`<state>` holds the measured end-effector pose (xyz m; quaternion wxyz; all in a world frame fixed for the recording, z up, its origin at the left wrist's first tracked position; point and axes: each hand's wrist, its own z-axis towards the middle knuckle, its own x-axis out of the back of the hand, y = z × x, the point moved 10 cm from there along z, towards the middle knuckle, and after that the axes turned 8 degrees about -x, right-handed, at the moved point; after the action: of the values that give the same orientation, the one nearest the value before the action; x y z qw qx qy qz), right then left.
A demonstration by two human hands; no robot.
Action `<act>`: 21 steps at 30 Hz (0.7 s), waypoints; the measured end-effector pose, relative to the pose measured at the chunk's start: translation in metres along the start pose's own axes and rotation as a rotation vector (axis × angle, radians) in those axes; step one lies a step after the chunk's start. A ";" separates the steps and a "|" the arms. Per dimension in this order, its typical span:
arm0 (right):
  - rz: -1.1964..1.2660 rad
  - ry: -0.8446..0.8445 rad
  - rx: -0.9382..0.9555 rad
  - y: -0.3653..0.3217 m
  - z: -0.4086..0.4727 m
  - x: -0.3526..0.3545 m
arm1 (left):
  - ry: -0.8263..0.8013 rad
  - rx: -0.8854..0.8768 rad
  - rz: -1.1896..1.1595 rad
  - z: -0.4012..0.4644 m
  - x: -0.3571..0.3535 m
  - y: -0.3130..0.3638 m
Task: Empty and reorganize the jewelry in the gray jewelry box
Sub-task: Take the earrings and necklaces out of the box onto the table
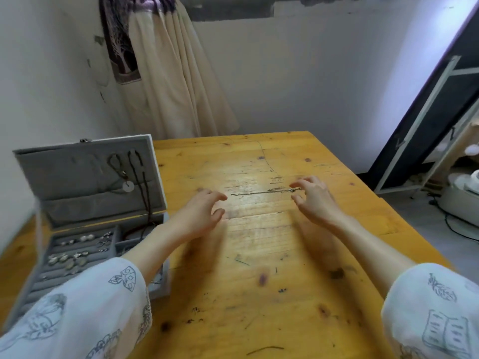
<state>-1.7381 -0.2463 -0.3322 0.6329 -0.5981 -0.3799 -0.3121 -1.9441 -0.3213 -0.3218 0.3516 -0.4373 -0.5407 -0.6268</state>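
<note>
While thin chain (261, 193) lies on table (259, 281), right hand (315, 196) pinches its end, left hand (201, 212) loosely spread.

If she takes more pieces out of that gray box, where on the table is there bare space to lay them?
Bare wood lies on the wooden table between her forearms, and beyond the thin chain up to the far edge. It is crowded at the left, where the open gray jewelry box sits, and around the chain between the left hand and right hand.
</note>
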 end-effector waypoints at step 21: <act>0.500 -0.289 0.322 -0.284 -0.054 -0.088 | 0.699 0.421 -0.141 -0.135 0.144 -0.155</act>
<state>-2.0190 -0.3306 -0.2592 0.7158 -0.6033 -0.3516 0.0050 -2.1611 -0.4232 -0.2503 0.5520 -0.0786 -0.5339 -0.6356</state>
